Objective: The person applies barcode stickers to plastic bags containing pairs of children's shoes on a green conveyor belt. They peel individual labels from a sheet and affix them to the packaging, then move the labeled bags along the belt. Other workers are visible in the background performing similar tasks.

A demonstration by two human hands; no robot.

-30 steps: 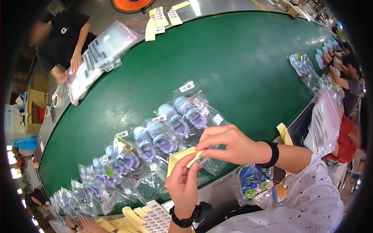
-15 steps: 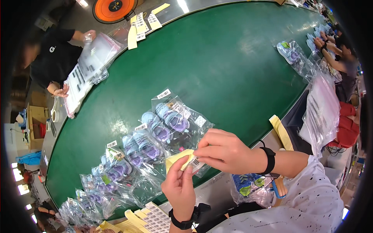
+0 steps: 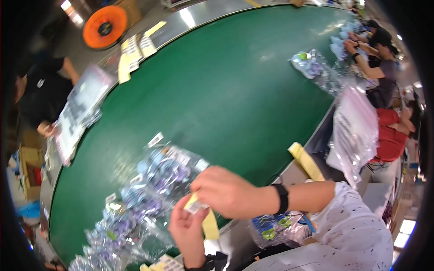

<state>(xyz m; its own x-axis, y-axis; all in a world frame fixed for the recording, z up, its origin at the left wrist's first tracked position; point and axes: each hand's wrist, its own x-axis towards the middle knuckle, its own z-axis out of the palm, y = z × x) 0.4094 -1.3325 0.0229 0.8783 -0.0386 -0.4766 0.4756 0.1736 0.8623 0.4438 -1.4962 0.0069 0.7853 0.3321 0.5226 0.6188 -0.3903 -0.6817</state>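
My left hand (image 3: 186, 232) is closed, its thumb and fingers pinching a yellow-backed strip of white barcode labels (image 3: 210, 225). The strip's lower end hangs down below the fingers. My right hand (image 3: 228, 192) is bent over the strip's upper end, its fingertips pinched together close to the left hand's fingers; whether a loose label is between them is blurred. Just beyond the hands lies a clear plastic bag holding light blue and purple shoes (image 3: 165, 174), with a white label near its top. Several more bagged pairs of shoes (image 3: 140, 205) run from it toward the lower left.
Under the bags is a green tabletop (image 3: 217, 90). More label sheets (image 3: 165, 263) lie at the near edge, others (image 3: 135, 50) at the far edge. At right are a bagged shoe (image 3: 309, 63), plastic bags (image 3: 357, 126) and people working. Across the table, a person handles plastic bags (image 3: 83, 110).
The whole view has swung, so the scene sits further left and mostly lower. The label strip, earlier pointing left from my fingers, now hangs down. Both hands stay close together.
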